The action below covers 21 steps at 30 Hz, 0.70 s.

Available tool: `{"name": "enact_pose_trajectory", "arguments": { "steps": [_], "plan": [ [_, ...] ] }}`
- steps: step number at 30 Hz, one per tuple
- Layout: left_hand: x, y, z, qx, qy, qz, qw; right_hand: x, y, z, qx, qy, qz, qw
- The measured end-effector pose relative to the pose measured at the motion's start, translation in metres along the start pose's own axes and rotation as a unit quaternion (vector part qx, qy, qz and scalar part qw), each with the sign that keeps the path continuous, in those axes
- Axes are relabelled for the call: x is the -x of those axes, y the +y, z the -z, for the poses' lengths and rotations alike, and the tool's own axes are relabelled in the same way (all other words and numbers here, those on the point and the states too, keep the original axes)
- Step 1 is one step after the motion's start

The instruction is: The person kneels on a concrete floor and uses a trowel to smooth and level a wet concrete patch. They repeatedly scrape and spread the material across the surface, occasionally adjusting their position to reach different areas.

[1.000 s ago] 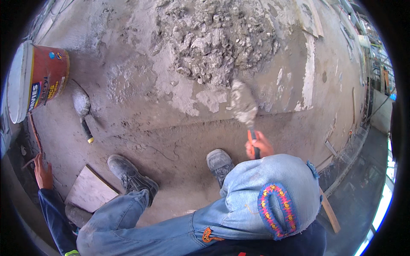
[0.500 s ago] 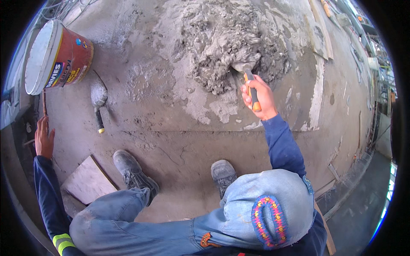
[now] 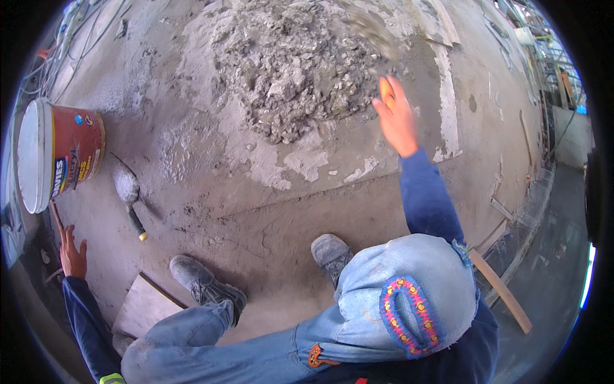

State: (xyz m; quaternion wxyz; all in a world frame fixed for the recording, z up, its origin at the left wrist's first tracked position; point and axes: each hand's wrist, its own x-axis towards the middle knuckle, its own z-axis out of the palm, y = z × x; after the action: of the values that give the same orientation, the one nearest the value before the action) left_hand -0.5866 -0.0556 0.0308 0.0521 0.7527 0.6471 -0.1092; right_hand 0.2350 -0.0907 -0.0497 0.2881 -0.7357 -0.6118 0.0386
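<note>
My right hand (image 3: pixel 399 125) is closed round the orange-and-black handle of a trowel (image 3: pixel 376 35). Its blade is smeared by motion over the far right side of a grey heap of wet mortar (image 3: pixel 294 77). At the far left, my left hand (image 3: pixel 73 256) is low, fingers stretched and thumb apart. A thin brown rod (image 3: pixel 57 215) runs up from its fingertips toward the bucket; whether they touch it I cannot tell. Between the bucket and my boots lies a second trowel (image 3: pixel 127 187), mortar-coated, with a black handle and yellow end.
A red-brown bucket (image 3: pixel 80 147) with a whitish end lies tipped at the left. Near my left boot (image 3: pixel 203 280) is a flat board (image 3: pixel 148 306). Cables (image 3: pixel 77 48) run at the upper left. A wooden strip (image 3: pixel 502 291) lies to the right of my knee.
My right hand has drawn the trowel out of the heap's near edge and swung it up to the far right. The view has shifted; my left hand stays beside the rod.
</note>
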Motion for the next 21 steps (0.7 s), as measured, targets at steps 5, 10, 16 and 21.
{"name": "enact_pose_trajectory", "arguments": {
  "steps": [5, 10, 16, 21],
  "plan": [
    [0.02, 0.0, 0.005, 0.034, -0.073, 0.049, 0.996, 0.104, 0.017, 0.049, -0.445, -0.064, -0.455, 0.768],
    [0.058, -0.033, 0.003, 0.014, -0.091, 0.062, 0.994, 0.147, 0.005, -0.001, -0.578, -0.121, -0.542, 0.598],
    [0.071, -0.024, 0.016, -0.039, -0.033, 0.032, 0.998, 0.019, -0.039, -0.032, -0.591, -0.192, -0.442, 0.647],
    [0.063, -0.028, 0.022, 0.051, -0.032, 0.07, 0.996, -0.038, -0.073, -0.038, -0.151, -0.216, -0.234, 0.936]
  ]
}}
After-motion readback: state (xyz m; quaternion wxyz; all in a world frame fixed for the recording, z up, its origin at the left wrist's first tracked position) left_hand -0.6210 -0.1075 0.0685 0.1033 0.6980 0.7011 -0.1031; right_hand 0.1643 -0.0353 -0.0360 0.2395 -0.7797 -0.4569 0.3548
